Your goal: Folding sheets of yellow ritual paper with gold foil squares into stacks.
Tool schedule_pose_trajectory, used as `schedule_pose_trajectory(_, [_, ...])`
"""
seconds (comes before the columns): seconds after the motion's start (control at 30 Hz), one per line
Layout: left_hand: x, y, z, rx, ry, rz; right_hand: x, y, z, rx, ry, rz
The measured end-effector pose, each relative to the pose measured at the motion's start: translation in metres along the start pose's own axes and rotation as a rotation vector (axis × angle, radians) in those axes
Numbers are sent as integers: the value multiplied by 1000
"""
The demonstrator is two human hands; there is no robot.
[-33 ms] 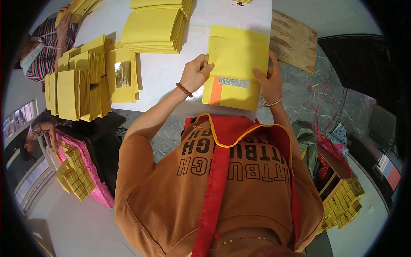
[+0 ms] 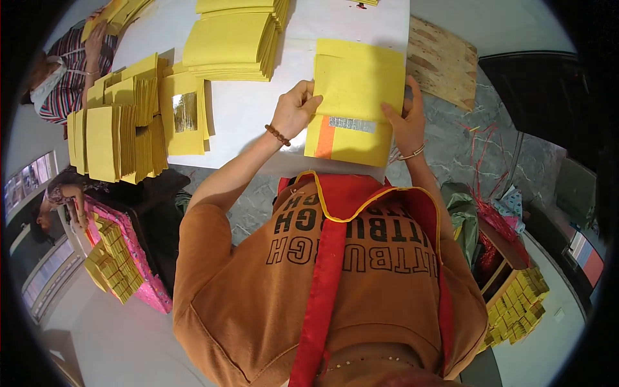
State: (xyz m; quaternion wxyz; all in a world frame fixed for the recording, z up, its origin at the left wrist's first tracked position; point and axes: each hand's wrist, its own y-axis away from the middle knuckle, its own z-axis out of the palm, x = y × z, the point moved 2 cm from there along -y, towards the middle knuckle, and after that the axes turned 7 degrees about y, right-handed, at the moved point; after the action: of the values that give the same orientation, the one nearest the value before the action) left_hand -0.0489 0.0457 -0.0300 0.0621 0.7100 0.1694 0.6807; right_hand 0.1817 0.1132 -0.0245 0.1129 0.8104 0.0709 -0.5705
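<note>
Yellow sheets (image 2: 358, 97) held both hands (table edge).

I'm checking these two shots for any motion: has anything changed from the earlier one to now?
Nothing visibly changed: the left hand and right hand grip the yellow paper stack as before, and the piles on the white table lie unmoved.

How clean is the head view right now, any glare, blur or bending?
Head view: sharp and evenly lit; foil strip on the yellow sheet glints, soft shadows under the paper stacks, table edges bend toward the dark fisheye rim.
</note>
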Motion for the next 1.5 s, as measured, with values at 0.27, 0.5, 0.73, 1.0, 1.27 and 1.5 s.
schedule_pose_trajectory(0.27, [8,1,2,90,-88,39,5,-2,5,69,-41,-7])
schedule_pose_trajectory(0.5, [49,12,27,-92,-975,785,-2,-2,5,57,62,42])
schedule_pose_trajectory(0.73, [22,23,38,-329,-1206,643,-6,5,9,42,251,8])
schedule_pose_trajectory(1.0, [22,19,40,-347,-1209,638,22,22,20,119,-254,121])
schedule_pose_trajectory(1.27, [38,9,54,-167,-1327,909,39,29,20,117,-526,70])
schedule_pose_trajectory(1.5, [49,3,60,-193,-1416,984,46,27,20,103,-580,182])
